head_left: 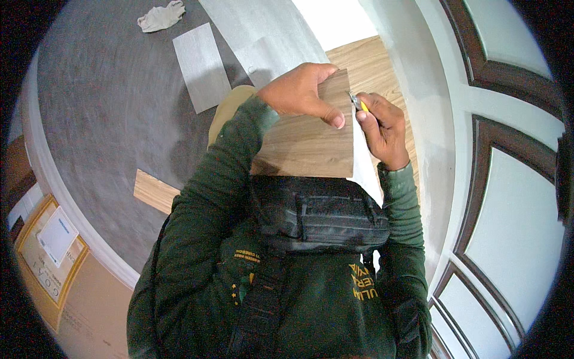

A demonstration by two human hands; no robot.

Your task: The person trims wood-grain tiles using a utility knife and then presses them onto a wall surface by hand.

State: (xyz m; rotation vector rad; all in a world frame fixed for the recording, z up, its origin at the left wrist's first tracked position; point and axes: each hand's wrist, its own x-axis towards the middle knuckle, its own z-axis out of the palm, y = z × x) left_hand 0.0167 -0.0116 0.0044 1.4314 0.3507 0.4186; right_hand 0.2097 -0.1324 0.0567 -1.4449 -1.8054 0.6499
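A brown wood-grain plank (311, 146), probably a vinyl floor piece, lies in front of my body. My left hand (293, 90) grips its far left part, with the thumb flat on the top face and the fingers by the far edge. In my right hand (385, 125) is a small utility knife (359, 103) with a yellow part. Its metal tip is at the plank's right edge, near the far corner. A white sheet (363, 164) sticks out from under that edge.
Lighter wood-look flooring (371, 66) runs along the right wall. Grey planks (269, 45) lie ahead, with a loose grey piece (202, 67) beside them. A pale cloth (161, 16) and a small wood-look offcut (154, 191) rest on the dark floor. A cardboard box (98, 305) stands at lower left.
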